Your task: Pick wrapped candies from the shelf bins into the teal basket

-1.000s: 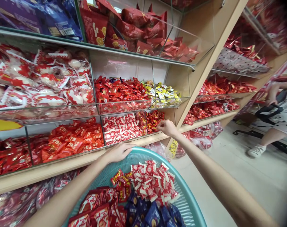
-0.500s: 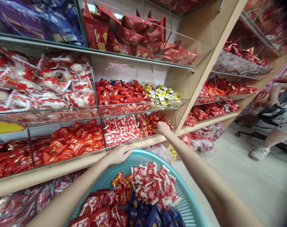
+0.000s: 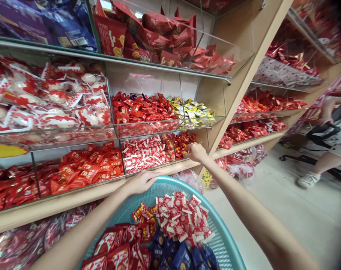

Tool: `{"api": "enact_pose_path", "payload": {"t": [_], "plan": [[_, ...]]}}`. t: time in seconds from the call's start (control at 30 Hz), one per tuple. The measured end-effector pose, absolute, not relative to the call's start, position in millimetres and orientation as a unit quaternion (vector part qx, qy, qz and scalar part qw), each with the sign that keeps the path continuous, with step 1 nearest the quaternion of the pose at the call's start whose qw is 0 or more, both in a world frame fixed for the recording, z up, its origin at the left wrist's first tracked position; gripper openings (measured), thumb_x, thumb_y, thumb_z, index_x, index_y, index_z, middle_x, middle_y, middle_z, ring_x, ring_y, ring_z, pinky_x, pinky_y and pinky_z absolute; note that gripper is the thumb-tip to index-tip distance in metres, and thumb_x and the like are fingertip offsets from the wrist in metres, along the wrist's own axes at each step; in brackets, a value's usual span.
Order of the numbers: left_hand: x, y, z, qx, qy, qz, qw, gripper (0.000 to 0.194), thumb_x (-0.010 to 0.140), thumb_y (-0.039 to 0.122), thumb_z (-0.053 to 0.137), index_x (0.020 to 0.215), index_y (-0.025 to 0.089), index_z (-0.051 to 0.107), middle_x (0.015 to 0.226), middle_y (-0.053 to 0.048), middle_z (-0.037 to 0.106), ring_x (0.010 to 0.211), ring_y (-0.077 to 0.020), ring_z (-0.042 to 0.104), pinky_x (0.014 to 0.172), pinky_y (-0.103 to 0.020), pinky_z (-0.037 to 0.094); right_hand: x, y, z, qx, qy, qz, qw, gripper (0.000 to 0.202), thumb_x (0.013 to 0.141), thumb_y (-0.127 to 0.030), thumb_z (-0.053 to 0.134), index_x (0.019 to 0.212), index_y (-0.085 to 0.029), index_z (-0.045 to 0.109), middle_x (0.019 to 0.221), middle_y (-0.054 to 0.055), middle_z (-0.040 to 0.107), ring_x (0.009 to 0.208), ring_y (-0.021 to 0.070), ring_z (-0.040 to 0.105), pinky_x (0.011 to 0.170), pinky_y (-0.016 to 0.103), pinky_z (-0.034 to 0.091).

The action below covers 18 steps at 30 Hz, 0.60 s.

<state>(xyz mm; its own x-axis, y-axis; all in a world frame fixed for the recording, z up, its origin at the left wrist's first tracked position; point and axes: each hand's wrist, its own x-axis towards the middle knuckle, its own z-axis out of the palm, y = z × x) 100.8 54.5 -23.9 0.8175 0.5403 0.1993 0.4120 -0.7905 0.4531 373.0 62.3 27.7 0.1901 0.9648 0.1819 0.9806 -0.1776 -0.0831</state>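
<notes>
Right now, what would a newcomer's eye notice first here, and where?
Probably the big teal basket at bottom centre, holding red-and-white sweets and dark blue packets. Next, the left hand at its far edge, and the right hand beside small red sweets on a low shelf.

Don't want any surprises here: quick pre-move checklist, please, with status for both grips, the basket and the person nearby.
1. Left grip at the rim of the teal basket: ok.
2. Right grip at the lowest-shelf compartment of small red-and-yellow candies: ok, at its front edge.
3. Candy held in the right grip: cannot tell; the fingers are curled and hide what is inside.
4. Kinds kept apart in the basket: not ok; the red-and-white candies meet the blue packets.
5. Basket supported from below: cannot tell, underside hidden.
6. Other person apart from both grips: ok, off at the right.
</notes>
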Motion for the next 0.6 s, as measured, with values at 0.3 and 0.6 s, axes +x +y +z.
{"api": "enact_pose_path", "payload": {"t": [0.3,0.6], "plan": [[101,56,-26,0.937,0.248,0.157,0.188,0.036,0.09,0.029,0.034,0.121,0.024,0.053,0.12,-0.002,0.058,0.108,-0.0173,0.054,0.095,-0.028,0.039,343,-12,37,-0.633,-0.727,-0.03,0.264,0.026,0.079,-0.042,0.052,0.089,-0.019,0.061,0.084,0.006,0.054,0.084,0.0192,0.05,0.075,0.029,0.037],[100,59,-35,0.935,0.242,0.177,0.188,0.036,0.089,0.028,0.036,0.12,0.021,0.054,0.121,-0.003,0.057,0.11,-0.0179,0.053,0.097,-0.029,0.038,263,-40,-11,-0.519,-0.837,0.152,0.078,0.026,0.069,-0.033,0.065,0.089,-0.016,0.063,0.089,0.007,0.059,0.088,0.0214,0.052,0.075,0.03,0.04]]}}
